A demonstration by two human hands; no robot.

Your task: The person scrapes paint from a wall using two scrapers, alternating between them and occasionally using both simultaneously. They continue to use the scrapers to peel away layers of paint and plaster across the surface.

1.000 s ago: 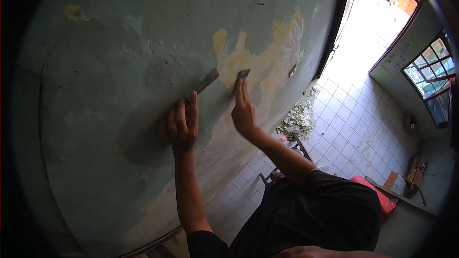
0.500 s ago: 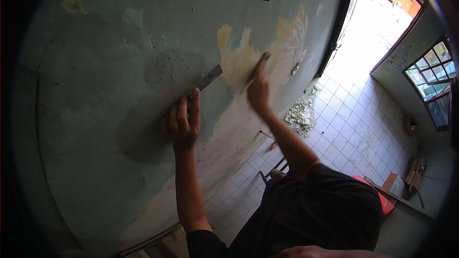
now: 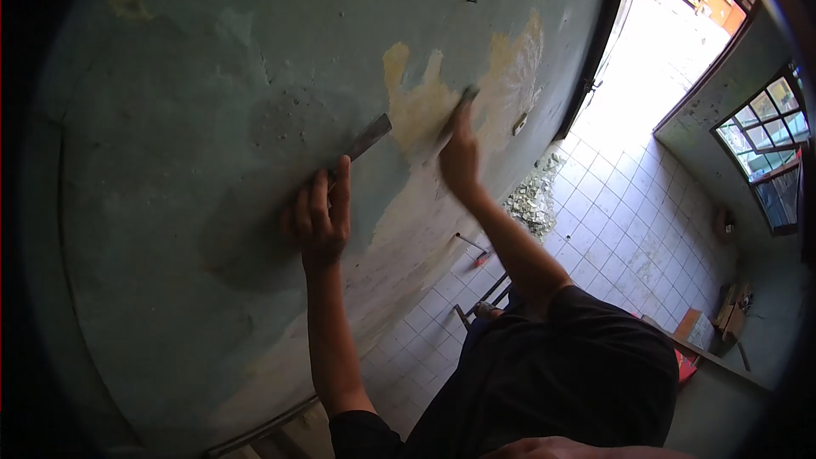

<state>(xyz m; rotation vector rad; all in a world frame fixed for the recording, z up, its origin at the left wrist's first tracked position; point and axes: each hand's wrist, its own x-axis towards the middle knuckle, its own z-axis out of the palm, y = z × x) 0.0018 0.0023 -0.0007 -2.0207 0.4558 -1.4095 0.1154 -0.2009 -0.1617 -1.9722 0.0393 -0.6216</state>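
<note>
A green painted wall (image 3: pixel 195 119) filled most of the view, with a yellow bare patch (image 3: pixel 425 106) where paint was gone. A white tiled floor (image 3: pixel 629 212) lay below, with a heap of paint flakes (image 3: pixel 531 200) near the doorway. The left hand (image 3: pixel 319 221) was curled tight around a flat metal scraper (image 3: pixel 364 143), its blade lying against the wall beside the patch. The right hand (image 3: pixel 459 157) gripped a smaller scraper (image 3: pixel 459 106), its tip pressed onto the patch.
</note>
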